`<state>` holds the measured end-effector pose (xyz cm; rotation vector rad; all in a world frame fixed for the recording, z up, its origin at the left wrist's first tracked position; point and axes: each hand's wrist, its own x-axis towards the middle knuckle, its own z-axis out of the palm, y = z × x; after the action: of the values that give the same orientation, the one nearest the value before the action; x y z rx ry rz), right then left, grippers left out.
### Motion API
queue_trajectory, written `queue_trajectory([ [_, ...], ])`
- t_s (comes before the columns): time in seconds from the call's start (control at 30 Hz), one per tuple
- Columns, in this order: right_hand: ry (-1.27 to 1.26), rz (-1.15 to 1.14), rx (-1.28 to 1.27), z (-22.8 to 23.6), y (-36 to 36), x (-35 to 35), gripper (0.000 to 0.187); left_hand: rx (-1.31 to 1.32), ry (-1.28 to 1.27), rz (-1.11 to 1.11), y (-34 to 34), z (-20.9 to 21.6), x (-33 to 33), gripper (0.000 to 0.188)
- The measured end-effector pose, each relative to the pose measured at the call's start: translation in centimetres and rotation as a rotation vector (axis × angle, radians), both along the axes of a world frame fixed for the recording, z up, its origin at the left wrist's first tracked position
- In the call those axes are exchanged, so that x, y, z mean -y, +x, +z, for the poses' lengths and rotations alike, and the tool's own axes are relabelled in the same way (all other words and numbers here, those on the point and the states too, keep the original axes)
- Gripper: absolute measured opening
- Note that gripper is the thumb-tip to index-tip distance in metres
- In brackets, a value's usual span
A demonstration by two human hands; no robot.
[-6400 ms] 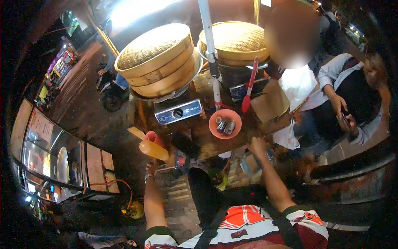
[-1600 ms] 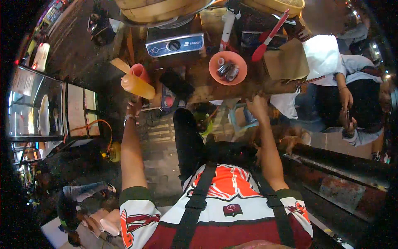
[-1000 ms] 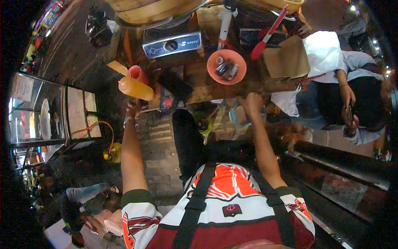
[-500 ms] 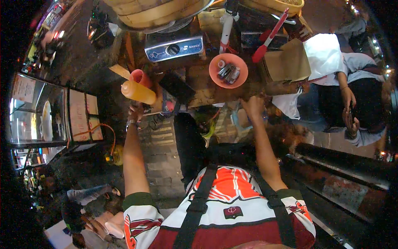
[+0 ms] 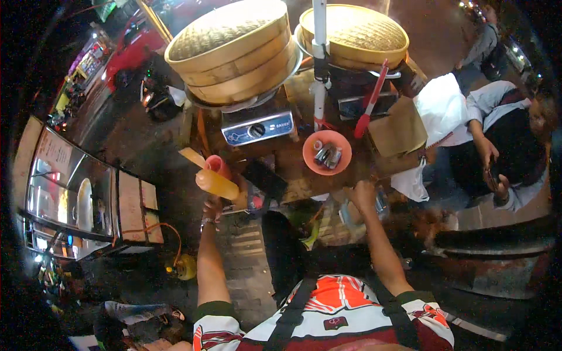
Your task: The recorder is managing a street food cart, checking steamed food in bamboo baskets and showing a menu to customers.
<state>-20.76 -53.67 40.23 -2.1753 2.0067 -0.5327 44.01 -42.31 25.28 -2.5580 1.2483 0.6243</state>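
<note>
My left hand [image 5: 212, 209] is curled on the front edge of a wooden table [image 5: 304, 188], just below a yellow squeeze bottle [image 5: 218, 184]. A red container [image 5: 216, 165] stands right behind that bottle. My right hand [image 5: 360, 194] is closed on the same edge farther right, its fingertips partly hidden. Beyond it sits a pink-orange bowl [image 5: 309, 164] holding several small dark and silvery items. A dark flat thing [image 5: 264, 177] lies between the bottle and the bowl.
Two bamboo steamers [image 5: 240, 70] [image 5: 354, 44] rest on stoves [image 5: 257, 128], with a white pole [image 5: 319, 99] between them. Red-handled tongs [image 5: 372, 102] and a brown box [image 5: 399, 130] lie right. A seated person [image 5: 497, 134] is beside the table; a glass cart [image 5: 70, 187] stands left.
The view has tilted up, so the table sits lower in the picture and the steamers show more fully. Both my hands keep their places at the table edge.
</note>
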Motion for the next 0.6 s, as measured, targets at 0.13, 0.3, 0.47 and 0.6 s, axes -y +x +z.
queue_trajectory([
  [0.13,0.176,-0.086,-0.074,-0.6,-3.9,0.8,0.045,-0.398,-0.084,0.153,-9.8,1.7,5.9,0.08],
  [0.3,0.262,0.056,0.274,5.0,-1.2,0.2,0.035,-0.136,-0.064,0.463,-3.0,8.3,-1.3,0.099],
  [0.47,-0.049,0.173,0.931,20.1,-3.1,-2.1,0.02,-0.269,-0.088,0.311,-2.6,4.1,0.9,0.096],
  [0.6,-0.764,0.459,0.906,35.6,-2.8,-6.2,0.014,-0.281,-0.067,0.293,-4.5,-0.4,2.6,0.096],
])
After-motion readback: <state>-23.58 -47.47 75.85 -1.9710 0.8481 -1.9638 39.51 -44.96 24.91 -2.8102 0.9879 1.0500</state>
